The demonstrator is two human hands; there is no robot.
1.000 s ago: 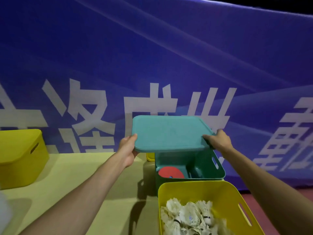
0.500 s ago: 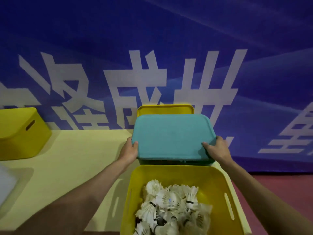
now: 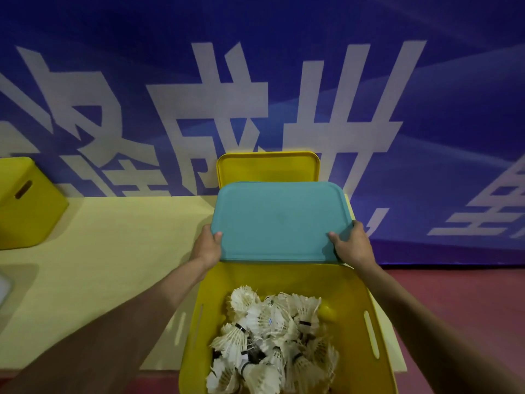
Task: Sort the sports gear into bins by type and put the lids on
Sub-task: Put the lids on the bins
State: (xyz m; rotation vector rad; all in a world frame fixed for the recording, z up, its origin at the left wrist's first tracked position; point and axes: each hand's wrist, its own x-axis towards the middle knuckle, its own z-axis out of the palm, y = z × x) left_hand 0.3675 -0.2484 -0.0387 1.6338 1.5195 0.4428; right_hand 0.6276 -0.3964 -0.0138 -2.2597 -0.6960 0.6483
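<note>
A teal lid lies flat over the green bin, which it hides entirely. My left hand grips the lid's near left corner with the thumb on top. At the near right corner, my right hand holds it the same way. Just in front stands an open yellow bin filled with several white shuttlecocks. A yellow lid leans upright against the blue banner behind the teal lid.
A closed yellow bin with a slot handle sits at the far left of the pale yellow table. The blue banner with white characters forms a wall behind. Red floor shows right of the table edge.
The teal lid has come down from above the green bin onto it, covering the red paddle inside. My view has tilted downward, showing more of the shuttlecock bin.
</note>
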